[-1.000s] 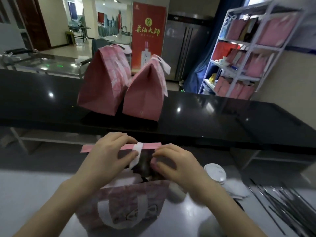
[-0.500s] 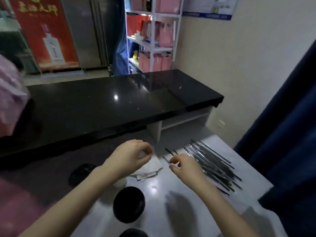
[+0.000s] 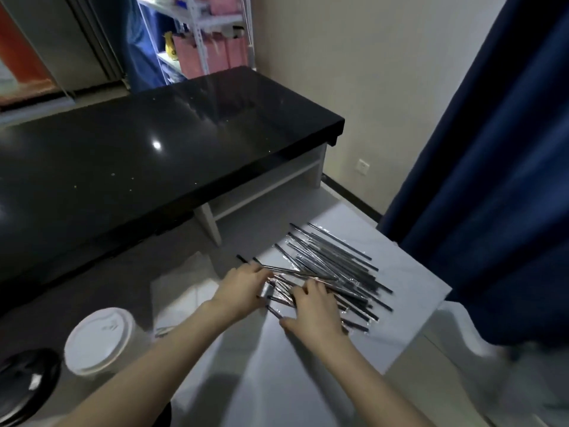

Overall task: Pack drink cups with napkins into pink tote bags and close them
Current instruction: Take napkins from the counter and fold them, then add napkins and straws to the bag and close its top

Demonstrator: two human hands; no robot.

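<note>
A pile of several black straws in clear wrappers (image 3: pixel 335 266) lies on the white table (image 3: pixel 409 322) at the right. Both my hands rest on the pile's near left end. My left hand (image 3: pixel 243 286) has its fingers curled onto a straw at the pile's edge. Just to its right, my right hand (image 3: pixel 314 309) lies flat on the straws with fingers apart. A drink cup with a white lid (image 3: pixel 98 340) stands at the lower left. White napkins (image 3: pixel 181 291) lie between the cup and my left hand. No tote bag is near my hands.
A round black lid (image 3: pixel 27 377) sits at the bottom left edge. A long black counter (image 3: pixel 172 143) runs behind the table. Pink bags (image 3: pixel 209 53) fill a white shelf at the far back. A dark blue curtain (image 3: pixel 492 167) hangs at the right.
The view has swung right, away from the pink tote bag my hands were closing. Both hands have moved from the napkins onto the straw pile.
</note>
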